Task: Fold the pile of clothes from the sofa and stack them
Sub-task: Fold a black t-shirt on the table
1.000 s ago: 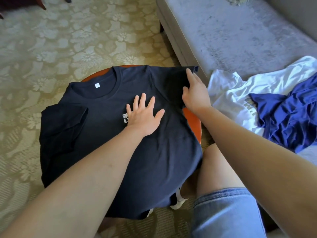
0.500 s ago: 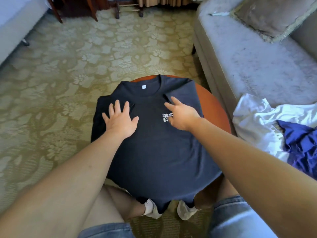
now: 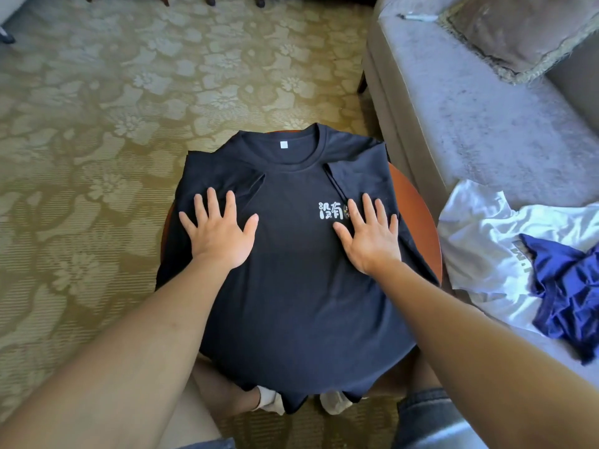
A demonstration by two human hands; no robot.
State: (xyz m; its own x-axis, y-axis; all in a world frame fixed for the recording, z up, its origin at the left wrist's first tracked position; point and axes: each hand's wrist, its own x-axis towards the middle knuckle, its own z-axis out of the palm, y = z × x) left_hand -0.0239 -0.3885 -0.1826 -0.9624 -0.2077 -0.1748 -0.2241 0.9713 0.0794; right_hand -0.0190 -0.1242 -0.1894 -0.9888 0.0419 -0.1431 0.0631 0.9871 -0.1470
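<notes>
A navy T-shirt (image 3: 301, 286) is spread front-up over a round wooden table (image 3: 418, 222), both sleeves folded inward. The left hand (image 3: 220, 233) and right hand (image 3: 369, 236) are pressed flat on it, fingers straight and spread, nothing gripped. A white T-shirt (image 3: 486, 241) and blue garment (image 3: 564, 286) are heaped on the grey sofa (image 3: 470, 124).

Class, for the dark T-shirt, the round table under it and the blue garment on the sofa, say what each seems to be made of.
Dark T-shirt: matte knit, probably cotton jersey; it lies flat with soft creases and a ribbed collar.
Round table: seemingly varnished reddish-brown wood, smooth with slight sheen.
Blue garment: thin, slightly glossy fabric, perhaps synthetic; its crumples catch light.
</notes>
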